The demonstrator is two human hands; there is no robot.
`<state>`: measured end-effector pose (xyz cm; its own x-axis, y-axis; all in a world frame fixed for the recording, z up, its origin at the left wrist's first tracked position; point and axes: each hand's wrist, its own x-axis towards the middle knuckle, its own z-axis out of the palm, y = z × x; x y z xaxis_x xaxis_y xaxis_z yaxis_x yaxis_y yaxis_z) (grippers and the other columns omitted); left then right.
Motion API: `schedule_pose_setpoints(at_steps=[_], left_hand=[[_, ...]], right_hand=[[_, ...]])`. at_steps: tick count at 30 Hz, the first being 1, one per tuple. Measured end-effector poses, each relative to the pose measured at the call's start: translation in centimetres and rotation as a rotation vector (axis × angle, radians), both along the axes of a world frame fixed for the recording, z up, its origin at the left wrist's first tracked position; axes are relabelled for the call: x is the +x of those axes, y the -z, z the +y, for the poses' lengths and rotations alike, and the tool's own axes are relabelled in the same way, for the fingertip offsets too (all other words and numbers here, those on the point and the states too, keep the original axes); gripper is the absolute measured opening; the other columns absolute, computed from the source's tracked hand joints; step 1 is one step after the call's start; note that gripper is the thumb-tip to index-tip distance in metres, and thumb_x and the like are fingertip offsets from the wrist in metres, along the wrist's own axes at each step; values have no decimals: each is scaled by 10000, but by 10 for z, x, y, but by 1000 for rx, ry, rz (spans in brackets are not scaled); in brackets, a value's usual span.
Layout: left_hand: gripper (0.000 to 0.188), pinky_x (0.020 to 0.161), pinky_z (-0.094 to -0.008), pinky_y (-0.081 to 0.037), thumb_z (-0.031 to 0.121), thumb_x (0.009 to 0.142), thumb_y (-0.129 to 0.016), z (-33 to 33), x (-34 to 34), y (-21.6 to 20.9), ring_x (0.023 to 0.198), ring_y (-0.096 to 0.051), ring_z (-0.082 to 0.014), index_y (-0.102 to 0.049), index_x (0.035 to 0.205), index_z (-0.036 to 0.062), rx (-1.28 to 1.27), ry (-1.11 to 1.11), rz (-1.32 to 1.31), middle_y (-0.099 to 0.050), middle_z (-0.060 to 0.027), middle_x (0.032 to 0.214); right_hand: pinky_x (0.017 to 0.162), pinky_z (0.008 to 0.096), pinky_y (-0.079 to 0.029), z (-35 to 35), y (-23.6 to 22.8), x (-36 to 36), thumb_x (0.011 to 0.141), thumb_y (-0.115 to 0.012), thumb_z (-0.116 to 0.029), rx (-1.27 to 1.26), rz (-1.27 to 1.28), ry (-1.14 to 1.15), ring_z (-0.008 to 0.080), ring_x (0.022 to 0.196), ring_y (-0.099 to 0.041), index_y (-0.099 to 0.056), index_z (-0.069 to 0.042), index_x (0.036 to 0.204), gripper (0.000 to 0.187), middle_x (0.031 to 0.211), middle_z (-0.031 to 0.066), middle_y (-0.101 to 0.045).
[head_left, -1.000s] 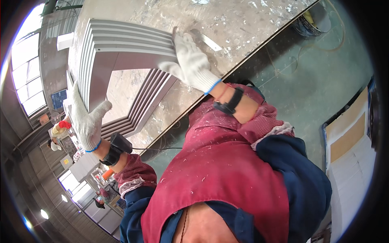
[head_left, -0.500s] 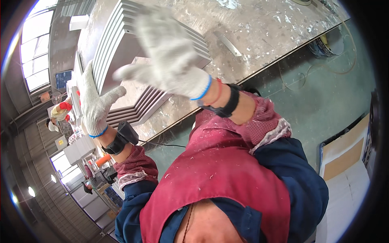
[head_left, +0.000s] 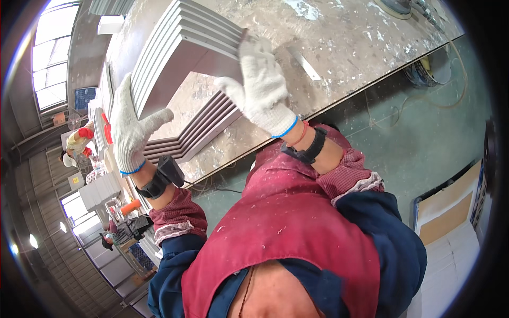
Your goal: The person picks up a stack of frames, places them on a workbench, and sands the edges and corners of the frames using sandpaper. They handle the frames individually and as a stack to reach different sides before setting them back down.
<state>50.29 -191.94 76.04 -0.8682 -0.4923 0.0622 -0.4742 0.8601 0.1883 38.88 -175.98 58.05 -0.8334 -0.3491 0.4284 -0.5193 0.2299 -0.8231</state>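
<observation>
A stack of grey, angled strips, bent like wide chevrons (head_left: 183, 53), stands on the worktable (head_left: 339, 58). White knit gloves with blue cuffs cover both hands. My left hand (head_left: 132, 127) lies along the left end of the stack, fingers stretched out and thumb spread. At the opposite end, my right hand (head_left: 262, 87) rests its straight fingers against the strips, the thumb apart. Neither hand closes round the strips. Nearer me lies a second group of similar bent grey strips (head_left: 201, 124), below the hands.
A flat metal strip (head_left: 305, 64) lies right of my right hand. A round tool (head_left: 395, 6) with a hose sits at the far right. Below the table edge stands a bucket (head_left: 437, 69). Boards (head_left: 448, 212) lean at right; two people (head_left: 79, 140) work far left.
My right hand has moved down and right, from blurred above the stack to resting against its right end. My left hand stays at the left end, slightly lower in view.
</observation>
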Motion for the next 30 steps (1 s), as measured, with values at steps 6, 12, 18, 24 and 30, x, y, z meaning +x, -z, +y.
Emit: schedule_pose_setpoints(at_steps=[6,12,18,24,30], left_hand=[[1093,1121,-428,-370,300,560,-923,6,2,-1,1324,-495,-355,-418,1466,-43,-40,-23,-18,-541,-242,1392],[1082,1108,-445,-372,324,553,-914,6,3,-2,1303,-493,-376,-439,1456,-35,-93,-15,2,-546,-245,1371],[1069,1120,-447,-363,295,553,-900,8,8,2,1319,-480,-389,-440,1460,-30,-162,-20,-18,-532,-264,1384],[952,1083,-423,-406,210,622,-802,11,9,3,1275,-523,-369,-437,1469,-24,-112,27,25,-571,-224,1368],[1047,1111,-428,-382,294,586,-890,18,12,1,1312,-500,-364,-427,1464,-42,-116,-40,-48,-534,-252,1398]], right_hand=[[985,514,-460,-28,-29,-14,751,-763,-505,-283,399,102,424,1316,-481,-458,-9,1440,903,1412,230,-525],[1119,441,-414,11,30,-15,845,-656,-563,29,-37,-111,390,1437,-371,-312,-5,1539,955,1557,230,-380],[1157,429,-374,31,56,-5,902,-619,-547,265,-225,-191,362,1485,-292,-266,-5,1553,918,1562,226,-369],[979,439,-510,40,37,-7,881,-668,-313,413,-273,-194,402,1293,-501,-401,11,1443,702,1399,261,-504],[883,470,-575,24,36,17,875,-668,-274,280,-29,24,410,1219,-583,-453,10,1388,625,1387,272,-525]])
